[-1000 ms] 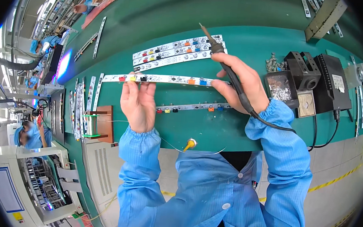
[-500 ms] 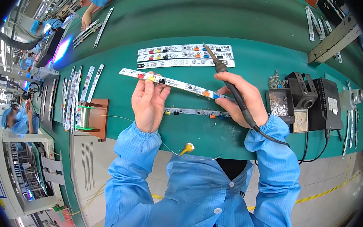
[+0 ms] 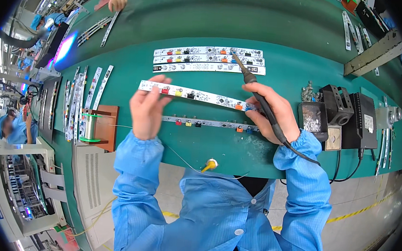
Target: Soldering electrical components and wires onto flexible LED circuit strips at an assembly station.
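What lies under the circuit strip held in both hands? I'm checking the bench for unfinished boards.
Below the held circuit strip, the green mat shows, and nearer the person another strip with coloured parts lies flat. The left hand and right hand cover the mat beneath the strip's ends.

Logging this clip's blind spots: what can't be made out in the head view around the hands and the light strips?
- Right hand: its fingers cover the right end of the held strip.
- Soldering iron: tip too small to tell whether it touches the stacked strips.
- Solder spool: its thin wire fades toward the table edge.
- Left hand: only its back shows; grip hidden.
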`<action>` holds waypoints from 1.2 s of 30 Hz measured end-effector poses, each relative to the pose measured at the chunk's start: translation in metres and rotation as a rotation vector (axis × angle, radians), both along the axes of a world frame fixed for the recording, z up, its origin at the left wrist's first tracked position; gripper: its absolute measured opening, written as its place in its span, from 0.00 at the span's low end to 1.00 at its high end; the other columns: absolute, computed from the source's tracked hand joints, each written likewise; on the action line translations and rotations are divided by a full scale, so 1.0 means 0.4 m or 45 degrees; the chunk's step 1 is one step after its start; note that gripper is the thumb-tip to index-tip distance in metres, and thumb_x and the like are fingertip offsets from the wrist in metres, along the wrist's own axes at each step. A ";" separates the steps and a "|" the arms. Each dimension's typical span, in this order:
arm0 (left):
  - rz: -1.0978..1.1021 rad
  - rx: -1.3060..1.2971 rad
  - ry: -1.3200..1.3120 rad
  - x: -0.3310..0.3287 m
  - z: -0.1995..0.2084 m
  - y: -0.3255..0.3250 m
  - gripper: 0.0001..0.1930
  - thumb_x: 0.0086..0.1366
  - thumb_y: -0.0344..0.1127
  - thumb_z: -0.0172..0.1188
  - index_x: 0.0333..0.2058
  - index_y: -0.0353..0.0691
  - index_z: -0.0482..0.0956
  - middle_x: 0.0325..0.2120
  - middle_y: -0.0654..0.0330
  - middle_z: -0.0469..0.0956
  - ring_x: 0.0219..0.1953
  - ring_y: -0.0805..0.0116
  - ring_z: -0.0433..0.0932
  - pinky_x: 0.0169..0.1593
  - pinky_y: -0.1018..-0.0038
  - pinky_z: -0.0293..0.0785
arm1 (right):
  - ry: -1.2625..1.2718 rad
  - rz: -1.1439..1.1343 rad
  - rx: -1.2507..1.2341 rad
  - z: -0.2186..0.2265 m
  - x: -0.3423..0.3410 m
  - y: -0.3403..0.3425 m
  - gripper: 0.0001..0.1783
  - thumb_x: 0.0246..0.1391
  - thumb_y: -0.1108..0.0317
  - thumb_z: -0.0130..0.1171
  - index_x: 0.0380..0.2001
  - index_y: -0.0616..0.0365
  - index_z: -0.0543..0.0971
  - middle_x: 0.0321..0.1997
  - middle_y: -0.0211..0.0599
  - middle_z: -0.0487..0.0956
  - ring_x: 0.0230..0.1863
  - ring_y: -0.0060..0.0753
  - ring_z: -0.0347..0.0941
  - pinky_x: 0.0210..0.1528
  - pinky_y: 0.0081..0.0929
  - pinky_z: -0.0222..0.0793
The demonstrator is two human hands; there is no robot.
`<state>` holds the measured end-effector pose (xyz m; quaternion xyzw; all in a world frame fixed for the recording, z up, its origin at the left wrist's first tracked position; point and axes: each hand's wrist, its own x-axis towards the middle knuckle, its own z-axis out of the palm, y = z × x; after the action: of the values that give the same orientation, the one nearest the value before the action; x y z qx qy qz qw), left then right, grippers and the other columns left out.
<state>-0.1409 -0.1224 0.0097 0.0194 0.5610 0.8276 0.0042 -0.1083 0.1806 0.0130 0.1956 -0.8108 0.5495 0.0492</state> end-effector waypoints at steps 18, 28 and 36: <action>0.250 -1.690 0.628 0.037 -0.007 -0.032 0.10 0.53 0.28 0.66 0.35 0.36 0.80 0.31 0.56 0.77 0.27 0.66 0.75 0.28 0.74 0.69 | 0.265 -0.027 0.144 -0.008 -0.008 0.024 0.34 0.39 0.84 0.60 0.54 0.55 0.71 0.46 0.44 0.76 0.37 0.38 0.76 0.40 0.29 0.73; 0.320 -1.690 0.649 0.096 -0.044 -0.023 0.20 0.51 0.27 0.66 0.45 0.34 0.75 0.43 0.51 0.73 0.36 0.62 0.74 0.38 0.72 0.71 | 0.406 -0.102 0.178 -0.008 -0.010 0.036 0.34 0.38 0.83 0.62 0.54 0.55 0.71 0.46 0.46 0.76 0.38 0.43 0.75 0.40 0.32 0.72; 0.340 -1.633 0.388 0.071 -0.069 -0.004 0.25 0.52 0.30 0.68 0.50 0.35 0.73 0.46 0.52 0.71 0.32 0.67 0.70 0.35 0.74 0.70 | 0.351 -0.173 0.161 -0.006 -0.009 0.043 0.32 0.41 0.82 0.61 0.54 0.55 0.71 0.44 0.44 0.77 0.36 0.39 0.75 0.40 0.29 0.73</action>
<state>-0.1127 -0.1239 -0.0179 0.0602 0.9335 0.3118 -0.1666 -0.1120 0.1977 0.0106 0.2165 -0.8408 0.4607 0.1844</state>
